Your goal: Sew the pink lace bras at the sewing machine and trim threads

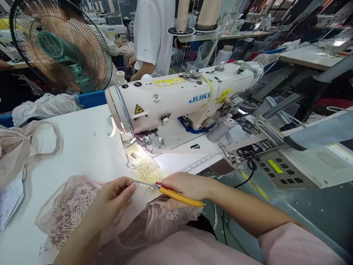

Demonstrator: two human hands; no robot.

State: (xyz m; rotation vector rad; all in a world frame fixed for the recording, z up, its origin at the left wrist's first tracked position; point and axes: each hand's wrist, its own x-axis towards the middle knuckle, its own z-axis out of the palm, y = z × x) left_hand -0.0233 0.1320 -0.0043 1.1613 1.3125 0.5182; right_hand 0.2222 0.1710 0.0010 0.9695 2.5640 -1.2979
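Observation:
My right hand [185, 187] is closed around a pair of yellow-handled thread snips [176, 197], whose metal tip points left. My left hand [116, 198] pinches the edge of a pale pink lace garment [68, 209] right at the snips' tip. The garment lies on the white table [82, 147] and hangs into my lap. Just behind my hands stands a white JUKI sewing machine [176, 99], its lamp lighting the needle area [138, 154].
A standing fan [60, 44] is at the back left. More pink fabric [16, 151] lies at the left edge. The machine's control panel [278, 169] sits to the right. A person in a white shirt [154, 33] stands behind the machine. Thread cones [204, 14] are above.

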